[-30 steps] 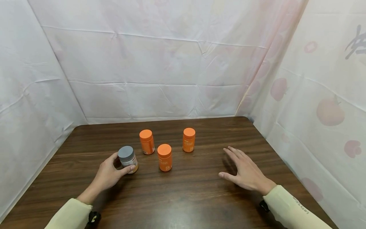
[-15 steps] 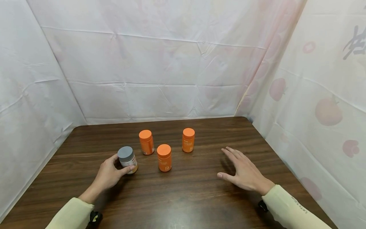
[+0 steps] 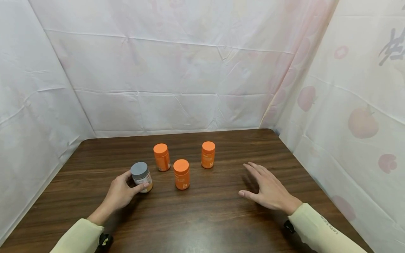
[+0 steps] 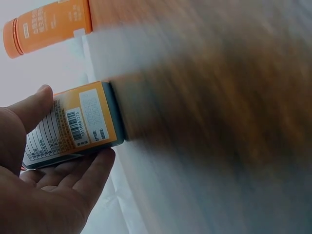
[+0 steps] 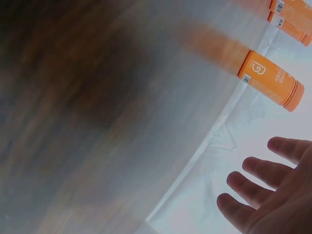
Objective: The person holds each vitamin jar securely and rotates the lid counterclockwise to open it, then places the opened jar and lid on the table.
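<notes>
The bench [image 3: 190, 221] is dark, wood-grained and glossy. Three orange jars [image 3: 181, 175] stand upright on it, apart, two behind and one in front; a grey-lidded jar [image 3: 140, 170] stands to their left.

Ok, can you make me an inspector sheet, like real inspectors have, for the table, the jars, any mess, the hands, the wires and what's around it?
Surface: dark wood-grain table, shiny near the front.
Job's things: grey-lidded jar, held; front orange jar, back-left orange jar and back-right orange jar, upright, apart.
Clutter: nothing seen.
Grippers: left hand holds the grey-lidded jar; right hand has fingers spread, holding nothing.
Cables: nothing seen.
Surroundings: creased white sheets, faded fruit prints on the right.
</notes>
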{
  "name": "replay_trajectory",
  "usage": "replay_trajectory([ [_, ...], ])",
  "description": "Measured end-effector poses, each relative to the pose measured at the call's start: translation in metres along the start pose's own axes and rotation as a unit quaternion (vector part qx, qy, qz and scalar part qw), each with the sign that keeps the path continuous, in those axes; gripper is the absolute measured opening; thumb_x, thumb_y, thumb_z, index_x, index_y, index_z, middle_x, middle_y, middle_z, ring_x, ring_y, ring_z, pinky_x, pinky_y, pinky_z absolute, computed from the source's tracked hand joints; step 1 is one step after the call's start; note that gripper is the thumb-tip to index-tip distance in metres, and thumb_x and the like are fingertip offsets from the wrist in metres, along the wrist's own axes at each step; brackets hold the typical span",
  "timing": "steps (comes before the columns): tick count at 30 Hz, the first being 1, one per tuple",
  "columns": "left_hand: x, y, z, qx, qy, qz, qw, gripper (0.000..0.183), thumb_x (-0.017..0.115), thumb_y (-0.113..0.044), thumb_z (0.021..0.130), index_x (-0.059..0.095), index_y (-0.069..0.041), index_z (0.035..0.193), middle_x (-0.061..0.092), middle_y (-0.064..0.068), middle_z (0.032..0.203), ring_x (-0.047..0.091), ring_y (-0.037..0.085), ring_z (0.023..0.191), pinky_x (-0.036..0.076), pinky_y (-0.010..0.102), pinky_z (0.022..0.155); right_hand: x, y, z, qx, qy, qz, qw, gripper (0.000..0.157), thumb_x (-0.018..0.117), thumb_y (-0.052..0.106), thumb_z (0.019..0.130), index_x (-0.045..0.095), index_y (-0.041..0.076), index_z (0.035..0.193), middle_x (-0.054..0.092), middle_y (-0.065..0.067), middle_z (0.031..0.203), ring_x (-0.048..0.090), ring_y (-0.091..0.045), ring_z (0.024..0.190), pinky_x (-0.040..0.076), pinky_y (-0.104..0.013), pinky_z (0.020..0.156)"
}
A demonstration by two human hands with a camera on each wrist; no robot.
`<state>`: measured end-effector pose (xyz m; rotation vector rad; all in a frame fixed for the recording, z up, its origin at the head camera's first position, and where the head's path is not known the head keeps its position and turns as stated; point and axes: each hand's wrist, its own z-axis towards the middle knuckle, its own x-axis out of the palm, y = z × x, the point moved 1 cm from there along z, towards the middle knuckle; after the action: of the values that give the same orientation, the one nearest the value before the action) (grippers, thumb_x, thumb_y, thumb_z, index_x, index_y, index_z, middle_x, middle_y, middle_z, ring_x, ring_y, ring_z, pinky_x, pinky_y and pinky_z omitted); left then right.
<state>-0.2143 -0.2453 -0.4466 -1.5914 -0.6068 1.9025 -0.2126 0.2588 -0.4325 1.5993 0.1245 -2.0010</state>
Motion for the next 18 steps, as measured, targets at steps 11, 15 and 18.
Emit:
replay_trajectory([
  [11,0.001,-0.009,-0.007,0.006,0.011,-0.021,0.9997,0.061,0.084,-0.035,0.086,0.062,-0.001,0.131,0.071,0.016,0.117,0.069,0.03,0.104,0.057,0.046,0.083,0.003,0.006,0.001,0.005,0.015,0.019,1.0,0.096,0.064,0.074,0.086,0.034,0.02,0.16,0.035,-0.008,0.163,0.036,-0.035,0.146,0.037,-0.064,0.108],
  [15,0.003,-0.012,-0.011,0.012,0.011,-0.034,0.9993,0.061,0.086,-0.034,0.085,0.062,-0.001,0.131,0.071,0.014,0.116,0.069,0.03,0.103,0.057,0.044,0.083,0.004,0.008,0.001,0.003,0.017,0.026,1.0,0.097,0.064,0.074,0.086,0.035,0.02,0.16,0.035,-0.008,0.163,0.035,-0.034,0.147,0.037,-0.064,0.108],
  [18,0.004,-0.014,-0.012,0.016,0.013,-0.04,0.999,0.062,0.086,-0.034,0.085,0.062,-0.002,0.131,0.071,0.014,0.116,0.07,0.029,0.103,0.058,0.043,0.083,0.005,0.009,0.001,0.003,0.019,0.026,0.999,0.097,0.064,0.076,0.085,0.034,0.021,0.16,0.034,-0.008,0.163,0.035,-0.033,0.147,0.037,-0.063,0.108],
])
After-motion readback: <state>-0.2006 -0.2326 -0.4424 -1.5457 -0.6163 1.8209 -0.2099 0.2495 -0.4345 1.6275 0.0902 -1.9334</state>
